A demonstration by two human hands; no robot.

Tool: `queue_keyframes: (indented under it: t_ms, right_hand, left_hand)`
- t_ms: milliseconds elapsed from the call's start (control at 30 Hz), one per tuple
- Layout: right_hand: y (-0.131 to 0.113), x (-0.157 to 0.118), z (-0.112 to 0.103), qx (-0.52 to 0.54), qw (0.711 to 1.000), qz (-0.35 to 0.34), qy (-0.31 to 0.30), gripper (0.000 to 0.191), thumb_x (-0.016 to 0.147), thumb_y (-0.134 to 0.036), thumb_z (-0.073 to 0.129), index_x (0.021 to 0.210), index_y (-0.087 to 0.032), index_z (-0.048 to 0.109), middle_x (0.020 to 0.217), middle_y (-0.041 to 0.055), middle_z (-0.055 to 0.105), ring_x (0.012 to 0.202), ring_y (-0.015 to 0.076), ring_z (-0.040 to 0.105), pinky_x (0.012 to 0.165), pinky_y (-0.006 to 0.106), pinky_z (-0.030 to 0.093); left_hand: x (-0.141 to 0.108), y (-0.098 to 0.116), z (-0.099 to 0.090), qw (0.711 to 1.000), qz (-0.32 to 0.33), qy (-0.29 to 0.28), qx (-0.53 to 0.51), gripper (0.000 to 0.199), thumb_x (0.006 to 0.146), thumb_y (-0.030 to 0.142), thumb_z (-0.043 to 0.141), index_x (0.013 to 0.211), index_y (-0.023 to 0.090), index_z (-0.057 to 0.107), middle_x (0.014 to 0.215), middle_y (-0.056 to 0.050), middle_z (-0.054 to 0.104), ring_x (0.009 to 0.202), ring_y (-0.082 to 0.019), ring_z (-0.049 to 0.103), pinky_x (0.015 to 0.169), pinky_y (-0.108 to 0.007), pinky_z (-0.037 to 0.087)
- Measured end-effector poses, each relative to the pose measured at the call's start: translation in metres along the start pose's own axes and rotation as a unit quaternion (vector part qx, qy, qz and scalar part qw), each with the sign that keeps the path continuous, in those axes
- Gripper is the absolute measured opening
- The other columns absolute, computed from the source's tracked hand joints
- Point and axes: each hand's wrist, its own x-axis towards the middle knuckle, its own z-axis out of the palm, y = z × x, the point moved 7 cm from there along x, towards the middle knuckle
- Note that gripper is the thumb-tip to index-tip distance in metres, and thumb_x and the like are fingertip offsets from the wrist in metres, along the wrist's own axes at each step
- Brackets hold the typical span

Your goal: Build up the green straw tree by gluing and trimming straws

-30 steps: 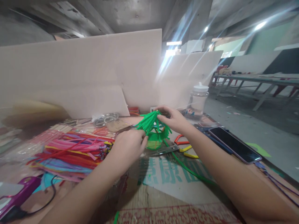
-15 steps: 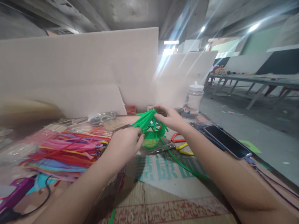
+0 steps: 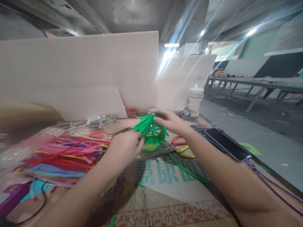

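Observation:
A cone-shaped bunch of green pipe cleaners [image 3: 147, 123] stands in the middle, its stems fanning down from a pale tip. My right hand [image 3: 172, 122] grips it near the top, thumb in front and fingers partly hidden behind. At the lower left edge, my left hand [image 3: 126, 145] has its thumb and fingers pinched together on the stem ends; the exact contact is hidden. Beneath the cone shows a green ring-like base [image 3: 151, 146]. Just to the right lie pliers with red handles [image 3: 179, 142] and a tool with yellow handles [image 3: 186, 155].
Colourful pipe cleaners [image 3: 63, 154] lie in a heap at left, near a purple glue gun [image 3: 15, 197]. A loose green pipe cleaner [image 3: 186, 170] curves under my right forearm. A phone [image 3: 227, 143] and a clear bottle [image 3: 194, 104] stand right. White boards [image 3: 94, 69] rise behind.
The view has shifted slightly, moving the scene a little left and down. Both hands keep nearly the same hold on the green bunch.

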Motion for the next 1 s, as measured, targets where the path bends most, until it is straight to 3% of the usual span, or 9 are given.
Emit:
queue_keyframes:
  t_ms: [167,500,1000]
  right_hand:
    - [-0.0076,-0.0005,0.002,-0.048,0.998,-0.01,0.031,0.029,0.091,-0.029,0.054,0.114,-0.017,0.067,0.116,0.008,0.072,0.111,0.0214,0.065,0.1,0.038,0.048]
    - [-0.0072,-0.0001,0.0048,-0.06,0.998,-0.011,0.034,0.028,0.092,-0.029,0.054,0.114,-0.017,0.068,0.117,0.0075,0.073,0.111,0.0199,0.066,0.099,0.035,0.048]
    - [-0.008,0.0001,0.0055,-0.043,0.999,-0.005,0.022,0.031,0.092,-0.032,0.055,0.117,-0.02,0.069,0.121,0.0063,0.072,0.117,0.0218,0.064,0.103,0.039,0.047]
  left_hand:
    - [-0.0003,-0.0005,-0.0007,1.0,-0.006,0.0,-0.001,0.034,0.096,0.033,0.043,0.08,0.019,0.07,0.081,-0.008,0.075,0.076,-0.028,0.071,0.061,-0.033,0.039]
    - [0.0002,-0.0016,-0.0041,1.0,-0.009,-0.008,-0.006,0.034,0.095,0.032,0.044,0.077,0.02,0.07,0.079,-0.007,0.075,0.073,-0.025,0.07,0.058,-0.032,0.034]
    - [-0.0067,0.0038,-0.0065,1.0,0.008,-0.002,-0.008,0.034,0.096,0.032,0.043,0.078,0.019,0.07,0.079,-0.009,0.075,0.07,-0.025,0.069,0.058,-0.032,0.038]
